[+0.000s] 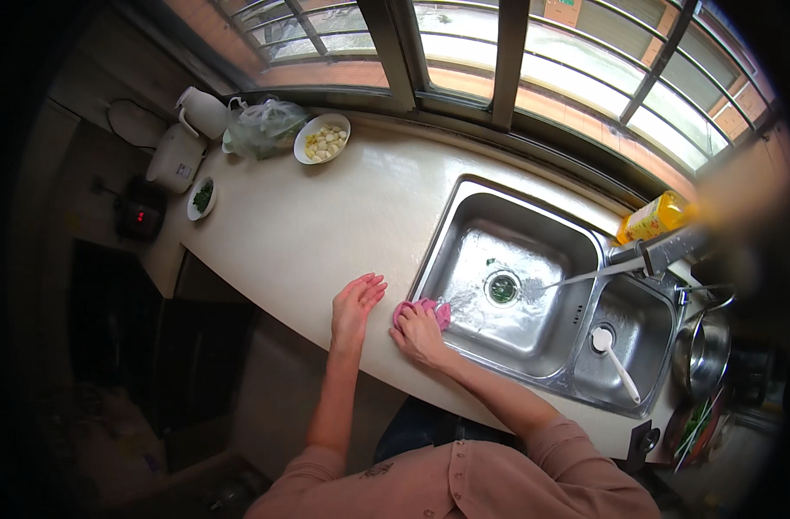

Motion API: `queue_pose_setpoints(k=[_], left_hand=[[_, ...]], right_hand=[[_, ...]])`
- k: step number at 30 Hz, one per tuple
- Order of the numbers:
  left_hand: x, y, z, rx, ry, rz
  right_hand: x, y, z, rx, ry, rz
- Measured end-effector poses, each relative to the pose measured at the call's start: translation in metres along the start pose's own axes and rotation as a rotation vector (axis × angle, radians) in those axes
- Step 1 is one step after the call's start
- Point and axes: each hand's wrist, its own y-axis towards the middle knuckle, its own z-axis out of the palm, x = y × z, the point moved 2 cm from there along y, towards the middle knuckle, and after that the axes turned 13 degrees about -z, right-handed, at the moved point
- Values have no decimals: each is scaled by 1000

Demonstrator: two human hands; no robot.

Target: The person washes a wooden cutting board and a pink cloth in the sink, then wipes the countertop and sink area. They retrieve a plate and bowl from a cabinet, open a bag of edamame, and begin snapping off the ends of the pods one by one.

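My right hand presses a bunched pink cloth at the near left corner of the stainless steel sink. Part of the cloth hangs over the sink's rim; the rest lies under my fingers. To its left, my left hand hovers over the pale countertop, fingers apart and holding nothing. Water runs from the faucet into the large basin. Green scraps lie in its drain strainer.
A white brush lies in the small basin. Yellow detergent stands behind the faucet. Farther left are a bowl of peeled garlic, a plastic bag, a small bowl of chopped greens and a white kettle. A metal pot sits at right.
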Motion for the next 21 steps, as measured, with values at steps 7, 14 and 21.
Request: queue_pose_setpoints(k=[7,14,21], left_hand=[[12,-27,6,-16,-19,33],[46,-37,16,14,-88,-46],[68,-37,40,68,-96,-125]], right_hand=[[-28,-86,-37,44,98,-58],[-102,-185,-141,225,529,671],[-204,-150,-226,-78,392,716]])
